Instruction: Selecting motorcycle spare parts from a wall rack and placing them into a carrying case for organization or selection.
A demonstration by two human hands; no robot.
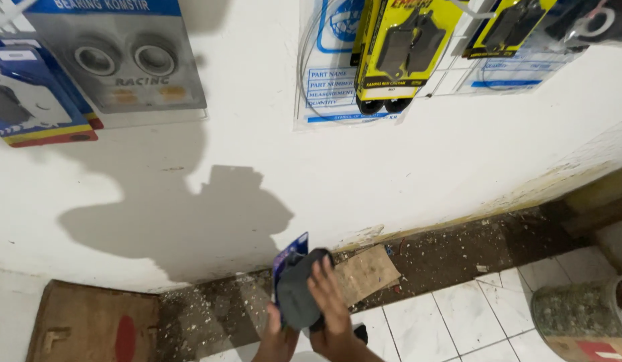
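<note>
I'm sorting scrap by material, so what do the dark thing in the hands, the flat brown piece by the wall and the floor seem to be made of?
The dark grey thing looks like soft cloth: matte, folded and draping under the right hand.
The flat brown piece looks like cardboard: dull, thin, with a ragged edge.
The floor seems to be glazed white tile: glossy squares with dark joints.
</note>
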